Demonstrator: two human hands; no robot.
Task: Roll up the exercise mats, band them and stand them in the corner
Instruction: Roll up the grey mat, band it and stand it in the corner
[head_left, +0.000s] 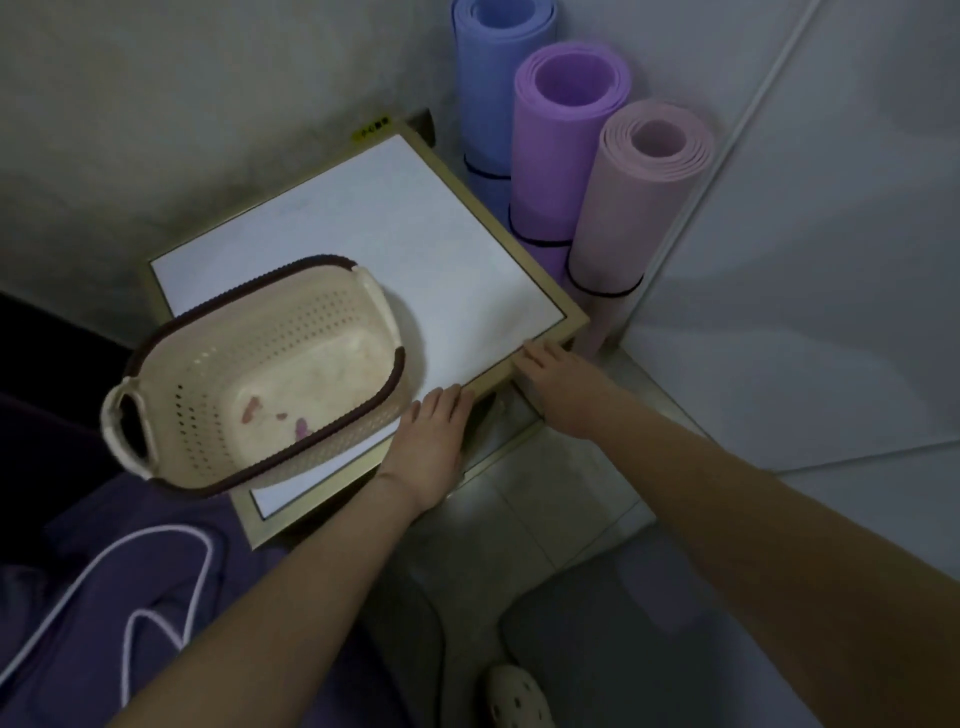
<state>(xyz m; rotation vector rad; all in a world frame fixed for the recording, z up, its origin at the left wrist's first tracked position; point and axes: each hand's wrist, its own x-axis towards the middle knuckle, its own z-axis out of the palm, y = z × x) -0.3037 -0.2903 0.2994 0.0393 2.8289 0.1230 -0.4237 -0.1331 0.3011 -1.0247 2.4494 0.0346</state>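
Observation:
Three rolled mats stand upright in the corner behind a small table: a blue mat (491, 93) at the back, a purple mat (558, 145) in the middle and a pink mat (631, 208) nearest. Each has a dark band (602, 293) round its lower part. My left hand (434, 441) and my right hand (558, 384) both grip the near edge of the white-topped table (415, 249), with fingers over its gold rim. Neither hand touches a mat.
A beige perforated basket (260, 374) with a dark rim sits on the table's left part. Purple fabric with a white cord (130, 597) lies at lower left. Pale walls meet behind the mats. A tiled floor and a white clog (519, 696) are below.

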